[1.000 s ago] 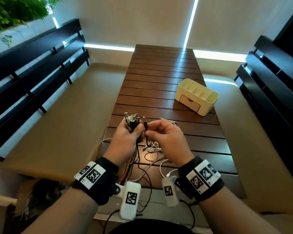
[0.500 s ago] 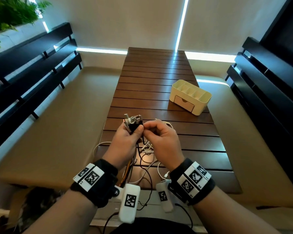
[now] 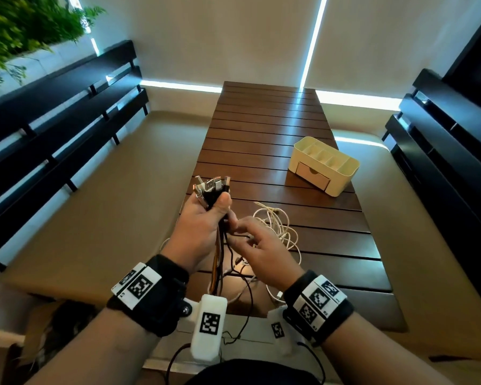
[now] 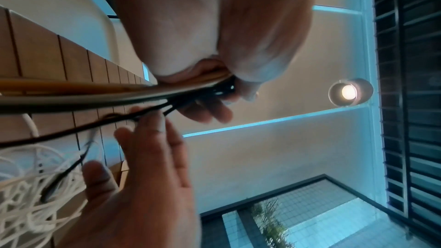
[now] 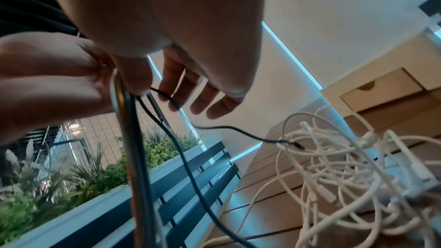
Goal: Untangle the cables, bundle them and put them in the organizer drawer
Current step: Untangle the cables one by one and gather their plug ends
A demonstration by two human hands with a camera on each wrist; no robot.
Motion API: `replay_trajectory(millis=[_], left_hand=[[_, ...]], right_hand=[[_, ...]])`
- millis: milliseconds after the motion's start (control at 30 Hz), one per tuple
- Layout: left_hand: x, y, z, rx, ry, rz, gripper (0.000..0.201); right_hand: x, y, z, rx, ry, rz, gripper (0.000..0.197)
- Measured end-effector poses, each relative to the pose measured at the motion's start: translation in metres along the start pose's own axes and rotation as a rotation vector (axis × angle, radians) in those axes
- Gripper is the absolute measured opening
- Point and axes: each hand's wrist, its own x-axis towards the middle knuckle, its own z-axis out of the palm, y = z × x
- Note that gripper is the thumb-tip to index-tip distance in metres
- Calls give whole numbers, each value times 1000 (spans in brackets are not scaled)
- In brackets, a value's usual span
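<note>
The left hand (image 3: pixel 203 218) grips a bunch of dark cables (image 3: pixel 219 257), metal plugs (image 3: pixel 213 185) fanned upward. The right hand (image 3: pixel 261 248), fingers relaxed, touches one black strand (image 5: pixel 229 127). Tangled white cables (image 3: pixel 281 226) lie just right on the slatted worktop (image 3: pixel 261 134).

A slatted wooden table (image 3: pixel 264 129) ran toward 12 o'clock; a black slatted bench (image 3: pixel 53 115) flanked it at 9 o'clock; leafy plants (image 3: pixel 25 26) stood at 11 o'clock.
</note>
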Motion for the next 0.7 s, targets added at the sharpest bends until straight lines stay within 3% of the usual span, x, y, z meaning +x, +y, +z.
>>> replay_trajectory(millis=[167, 233, 300, 367, 433, 567, 700], left_hand=[[-4, 18, -1, -105, -29, 48, 23], [-6, 29, -1, -119, -44, 79, 21], [-7, 43, -4, -156, -52, 120, 18], [-7, 56, -10, -161, -56, 164, 15], [-5, 60, -18, -86, -34, 200, 17], [-5, 45, -27, 25, 36, 138, 24], [-5, 37, -32, 59, 85, 92, 21]], right_hand=[[16, 12, -6, -394, 25, -215, 19], [22, 25, -12, -509, -6, -147, 15], [26, 45, -23, -590, -13, 26, 14], [25, 60, -37, -570, 29, 220, 16], [23, 62, -49, -485, 93, 270, 14], [27, 40, -62, -269, 183, 133, 12], [21, 26, -71, -235, 78, 78, 10]])
